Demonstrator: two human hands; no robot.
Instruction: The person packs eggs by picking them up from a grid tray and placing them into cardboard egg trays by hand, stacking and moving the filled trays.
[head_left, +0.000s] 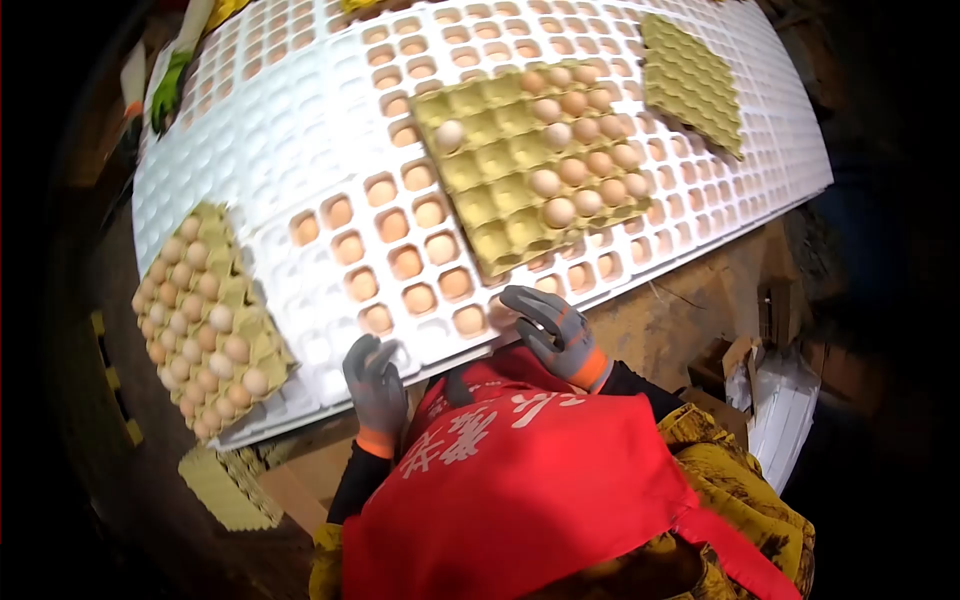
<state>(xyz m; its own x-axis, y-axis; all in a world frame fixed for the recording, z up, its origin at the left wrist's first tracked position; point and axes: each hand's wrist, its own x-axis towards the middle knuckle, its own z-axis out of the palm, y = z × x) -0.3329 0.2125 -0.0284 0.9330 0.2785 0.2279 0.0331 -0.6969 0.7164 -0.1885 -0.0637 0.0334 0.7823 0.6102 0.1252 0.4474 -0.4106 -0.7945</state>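
Head view: left hand (378, 393) loosely bent, right hand (562, 340) half-curled beside egg (500, 313)

White trays (290, 120) run past the top edge, the red apron (530, 490) past the bottom.

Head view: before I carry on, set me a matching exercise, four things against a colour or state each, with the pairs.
1. apron
2. left hand
3. middle pulp tray
4. far-right pulp tray

A. no eggs showing on it
B. grey glove, orange cuff
C. eggs mostly on its right side
D. red

Pairs: 1-D, 2-B, 3-C, 4-A
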